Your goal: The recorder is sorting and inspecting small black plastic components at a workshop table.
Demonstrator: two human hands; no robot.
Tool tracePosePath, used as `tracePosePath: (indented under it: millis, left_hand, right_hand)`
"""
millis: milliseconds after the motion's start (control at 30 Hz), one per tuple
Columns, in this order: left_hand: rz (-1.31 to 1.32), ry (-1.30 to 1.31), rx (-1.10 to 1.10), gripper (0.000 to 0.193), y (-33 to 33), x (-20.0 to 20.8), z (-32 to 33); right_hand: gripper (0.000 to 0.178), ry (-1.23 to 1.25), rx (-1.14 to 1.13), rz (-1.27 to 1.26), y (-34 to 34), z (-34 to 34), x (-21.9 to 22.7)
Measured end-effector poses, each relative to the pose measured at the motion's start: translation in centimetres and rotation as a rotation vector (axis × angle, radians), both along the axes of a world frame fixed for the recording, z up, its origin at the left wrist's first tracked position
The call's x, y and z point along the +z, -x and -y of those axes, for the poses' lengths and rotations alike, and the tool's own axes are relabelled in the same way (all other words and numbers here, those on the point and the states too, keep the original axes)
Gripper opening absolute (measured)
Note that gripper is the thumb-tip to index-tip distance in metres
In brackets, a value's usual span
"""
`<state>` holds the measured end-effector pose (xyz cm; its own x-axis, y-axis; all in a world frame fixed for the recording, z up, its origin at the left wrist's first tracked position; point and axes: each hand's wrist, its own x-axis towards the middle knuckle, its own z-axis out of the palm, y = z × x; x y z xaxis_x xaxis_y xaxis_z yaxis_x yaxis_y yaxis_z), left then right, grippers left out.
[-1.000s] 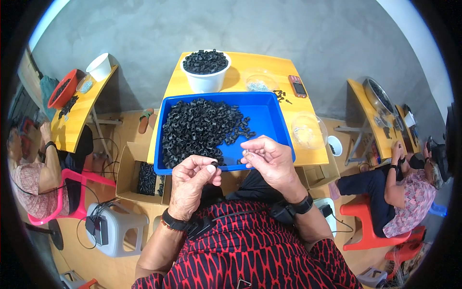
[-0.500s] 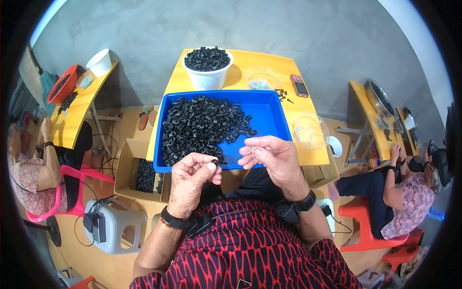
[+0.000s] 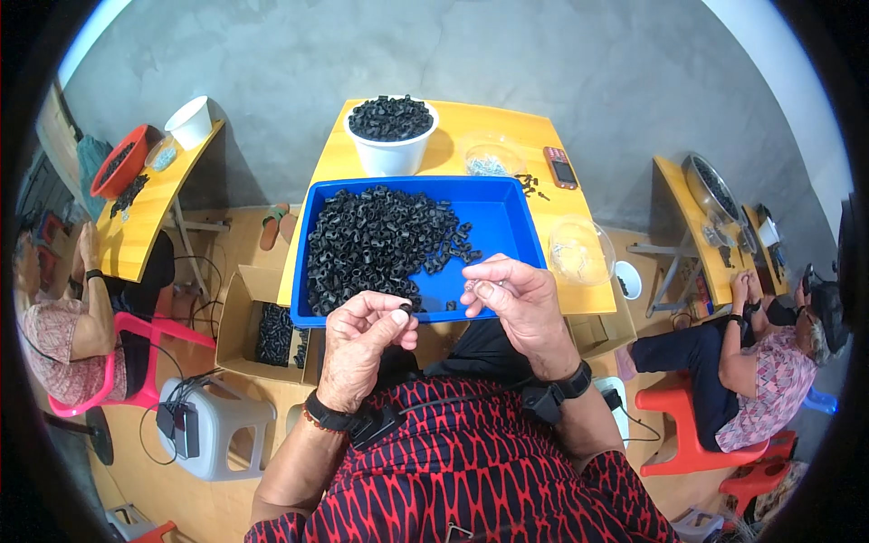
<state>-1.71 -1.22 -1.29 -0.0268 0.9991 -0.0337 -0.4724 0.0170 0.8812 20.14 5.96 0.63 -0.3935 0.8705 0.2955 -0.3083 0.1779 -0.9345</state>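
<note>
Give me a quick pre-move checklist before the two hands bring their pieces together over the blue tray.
1. Left hand pinches a small black part at its fingertips: ok.
2. Right hand holds a tiny metal piece: ok, kind cannot tell.
3. Part and piece aligned: cannot tell, too small.
4. Blue tray stocked with black parts: ok.
5. White bowl upright behind the tray: ok.
6. Hands over the tray's near edge: ok.

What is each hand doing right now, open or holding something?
Left hand: closed, pinching a small black plastic part.
Right hand: closed, pinching something tiny; what cannot be told.
</note>
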Motion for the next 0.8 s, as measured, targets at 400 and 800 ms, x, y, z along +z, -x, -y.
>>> tracePosePath:
  millis: [400,800]
  left_hand:
    - [-0.048,-0.053,-0.100,0.015,-0.7,0.4,0.2]
    - [-0.032,-0.036,-0.148,0.009,-0.5,0.3,0.2]
  right_hand:
    - [0.019,-0.199,0.060,0.185,1.3,1.5,0.5]
    - [0.025,-0.490,-0.048,0.465,2.0,2.2,1.0]
